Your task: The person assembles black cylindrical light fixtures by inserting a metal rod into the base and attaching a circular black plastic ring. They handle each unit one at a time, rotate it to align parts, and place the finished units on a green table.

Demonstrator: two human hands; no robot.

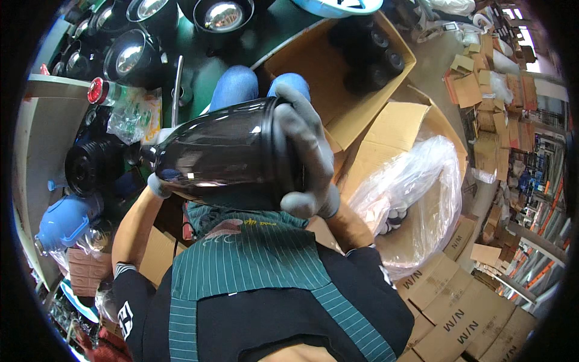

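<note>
Black shell (211,154) held sideways near the knees (235,87)

Grey-gloved right hand (313,151) grips its wide rim; the left hand (159,186), partly hidden, clasps the narrow end. Beyond, black bowls (129,57) with shiny insides crowd the green counter (202,63), while an open cardboard box (307,72) holds dark pieces (377,66).

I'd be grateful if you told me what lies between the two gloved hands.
In the head view, a glossy black tapering shell spans the stretch between the left hand and the right hand, its wide rim toward the right.
</note>
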